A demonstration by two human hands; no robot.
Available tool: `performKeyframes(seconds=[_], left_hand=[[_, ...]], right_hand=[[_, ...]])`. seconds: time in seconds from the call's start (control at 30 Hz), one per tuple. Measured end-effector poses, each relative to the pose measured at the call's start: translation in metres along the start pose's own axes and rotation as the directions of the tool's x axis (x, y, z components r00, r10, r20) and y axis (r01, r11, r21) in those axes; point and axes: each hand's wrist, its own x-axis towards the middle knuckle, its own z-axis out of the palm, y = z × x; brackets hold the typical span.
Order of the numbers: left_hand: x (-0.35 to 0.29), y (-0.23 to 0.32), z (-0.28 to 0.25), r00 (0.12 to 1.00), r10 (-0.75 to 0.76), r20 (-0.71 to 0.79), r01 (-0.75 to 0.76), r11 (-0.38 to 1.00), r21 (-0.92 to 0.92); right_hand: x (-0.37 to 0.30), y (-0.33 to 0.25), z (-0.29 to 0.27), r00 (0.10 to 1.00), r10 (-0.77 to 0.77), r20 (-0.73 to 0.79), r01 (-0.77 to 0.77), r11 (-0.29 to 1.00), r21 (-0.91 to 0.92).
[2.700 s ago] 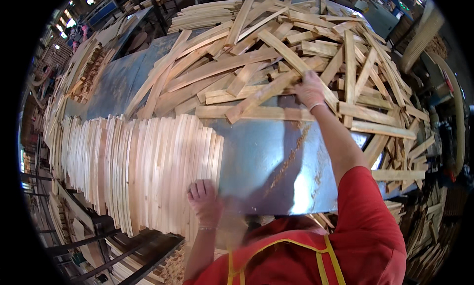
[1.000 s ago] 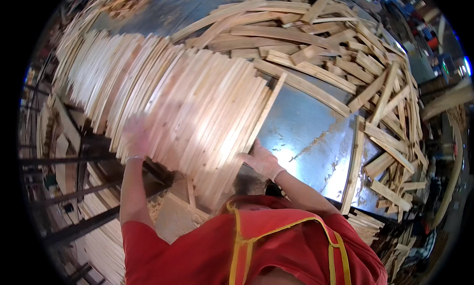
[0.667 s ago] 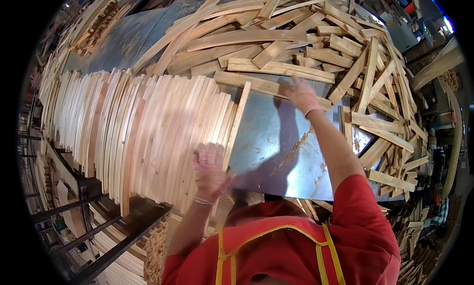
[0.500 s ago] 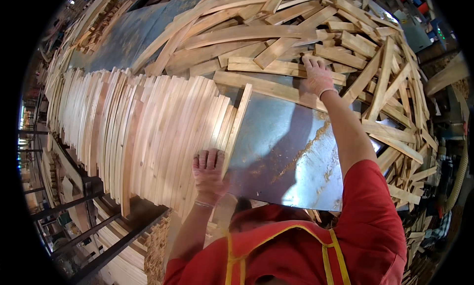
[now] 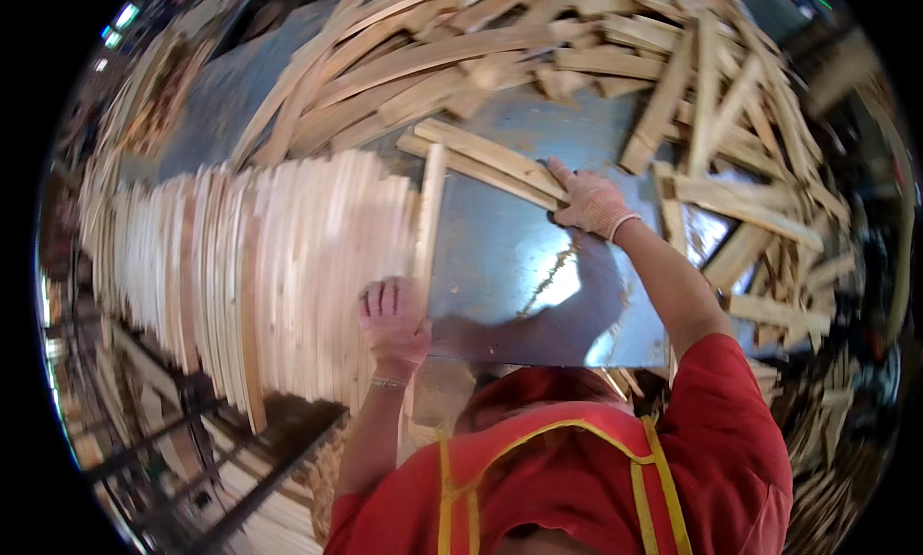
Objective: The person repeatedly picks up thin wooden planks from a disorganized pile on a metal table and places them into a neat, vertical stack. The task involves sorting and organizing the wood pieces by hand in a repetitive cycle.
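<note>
My left hand [image 5: 394,326], in a knitted glove, lies flat with its fingers stretched on the near right end of a long row of pale wooden slats [image 5: 308,257] standing side by side on edge. One slat [image 5: 430,209] stands at the row's right end, leaning slightly. My right hand [image 5: 591,204], also gloved, grips the right ends of two wooden slats [image 5: 486,159] that lie together at a slant over the metal table. Their left ends come close to the top of the row's last slat. The right hand's fingertips are partly hidden.
A blue-grey metal table [image 5: 490,257] carries a sawdust streak. Behind and to the right lies a jumbled heap of loose slats [image 5: 707,94]. Dark metal rails [image 5: 236,497] and more stacked wood are at the lower left.
My right hand has drawn two slats out of the heap, toward me and to the left. My left hand stays against the row. The view has shifted slightly.
</note>
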Motion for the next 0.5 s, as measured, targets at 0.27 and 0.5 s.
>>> performKeyframes(seconds=[0.27,0.5], left_hand=[[0.005,0.003,-0.001,0.987,0.049,0.151,-0.072,0.987,0.147],[0.021,0.022,0.018,0.988,0.142,0.065,-0.146,0.988,0.055]], right_hand=[[-0.167,-0.067,0.104,0.972,0.084,0.217,-0.232,0.27,0.934],[-0.149,-0.184,0.119,0.906,-0.348,0.24,0.081,0.701,0.709]])
